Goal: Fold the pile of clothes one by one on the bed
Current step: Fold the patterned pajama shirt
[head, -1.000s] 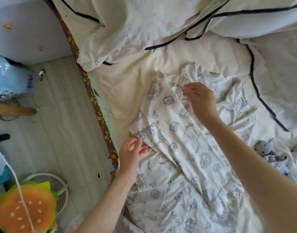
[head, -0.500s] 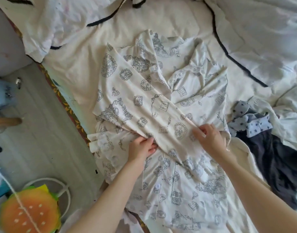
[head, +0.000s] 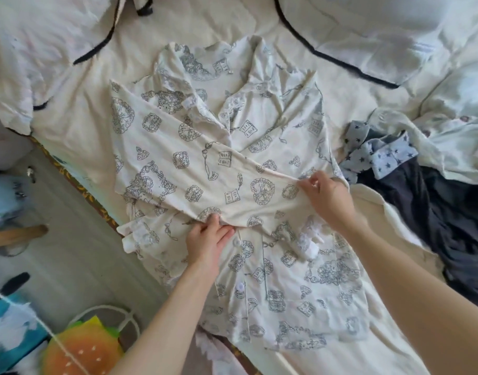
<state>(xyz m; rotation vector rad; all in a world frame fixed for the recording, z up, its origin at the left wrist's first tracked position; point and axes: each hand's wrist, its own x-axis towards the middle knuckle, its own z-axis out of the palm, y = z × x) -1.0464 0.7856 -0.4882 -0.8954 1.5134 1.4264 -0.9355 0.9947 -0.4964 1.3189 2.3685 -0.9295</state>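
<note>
A cream pajama shirt point(head: 259, 147) with grey line drawings lies spread on the bed, collar at the far side. One sleeve point(head: 194, 169) is folded across its chest from left to right. My left hand point(head: 208, 239) pinches the lower edge of that sleeve near the shirt's middle. My right hand point(head: 327, 196) grips the sleeve's end at the shirt's right side. To the right lies the pile: a blue star-print garment point(head: 378, 155) on a dark navy one point(head: 454, 217).
The cream bed sheet point(head: 78, 131) ends at a patterned bed edge point(head: 91, 196) on the left, with grey floor beyond. White bedding with black piping point(head: 340, 36) is heaped at the far side. A burger-shaped cushion point(head: 80, 350) sits on the floor at the lower left.
My right hand came down from the collar area to the shirt's right side, drawing the sleeve across the chest. My left hand shifted right along the sleeve's lower edge. The view moved right.
</note>
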